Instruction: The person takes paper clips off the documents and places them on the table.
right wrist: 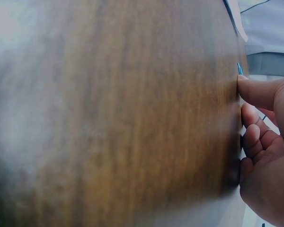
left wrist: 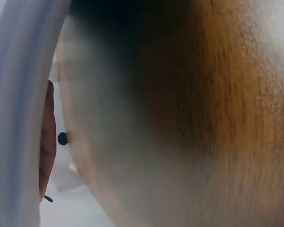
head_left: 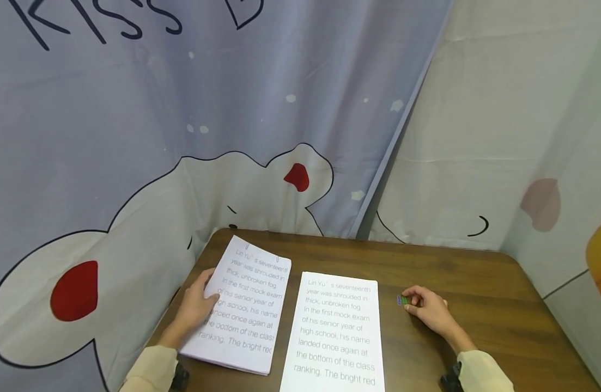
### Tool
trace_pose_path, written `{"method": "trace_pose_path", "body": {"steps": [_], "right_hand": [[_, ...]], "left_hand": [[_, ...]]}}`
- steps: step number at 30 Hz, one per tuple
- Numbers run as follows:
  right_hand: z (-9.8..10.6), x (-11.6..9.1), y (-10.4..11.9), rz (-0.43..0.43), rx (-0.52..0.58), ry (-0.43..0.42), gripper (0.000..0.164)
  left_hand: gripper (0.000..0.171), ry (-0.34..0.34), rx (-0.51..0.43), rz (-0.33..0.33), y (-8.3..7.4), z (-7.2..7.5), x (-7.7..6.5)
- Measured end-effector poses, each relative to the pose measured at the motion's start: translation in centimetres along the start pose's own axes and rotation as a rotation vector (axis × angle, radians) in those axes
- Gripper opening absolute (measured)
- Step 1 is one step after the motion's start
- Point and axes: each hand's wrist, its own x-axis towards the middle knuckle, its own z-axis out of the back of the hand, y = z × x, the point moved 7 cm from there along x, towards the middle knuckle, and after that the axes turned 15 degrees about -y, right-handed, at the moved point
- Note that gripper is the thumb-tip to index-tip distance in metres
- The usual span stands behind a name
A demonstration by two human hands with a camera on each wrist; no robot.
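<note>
My left hand [head_left: 194, 307] grips the left edge of a stack of printed sheets [head_left: 246, 305], thumb on top; in the left wrist view part of that hand [left wrist: 47, 142] shows behind a pale curved edge. Two paper clips sit on the stack's top edge. At the right, my right hand [head_left: 430, 309] rests low on the table, thumb and fingers closed about a green paper clip [head_left: 405, 300]. A blue paper clip [head_left: 399, 300] lies right beside it. In the right wrist view a bluish clip [right wrist: 240, 69] shows just past the thumb; the fingertips partly hide the green one.
A second pile of printed sheets [head_left: 337, 332] lies on the brown wooden table [head_left: 428, 261] between the hands. Behind the table's far edge hangs a printed curtain [head_left: 231, 98], with a pale cloth [head_left: 496, 136] at the right.
</note>
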Motion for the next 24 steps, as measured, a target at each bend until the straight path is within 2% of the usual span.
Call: {"method": "trace_pose_path", "body": {"steps": [5, 13, 18, 24], "right_hand": [[0.0, 0.1, 0.1, 0.0, 0.001, -0.003, 0.024], [-0.1, -0.1, 0.0, -0.017, 0.018, 0.007, 0.025], [0.0, 0.0, -0.1, -0.012, 0.026, -0.006, 0.024], [0.0, 0.0, 0.0, -0.007, 0.02, -0.009, 0.023]], "left_hand": [[0.088, -0.02, -0.044, -0.023, -0.4, 0.7, -0.1], [0.098, -0.053, -0.079, -0.071, -1.2, 1.8, -0.2], [0.092, -0.055, -0.091, -0.091, -1.6, 1.9, -0.4], [0.074, -0.066, -0.102, -0.045, -2.1, 2.0, -0.6]]}}
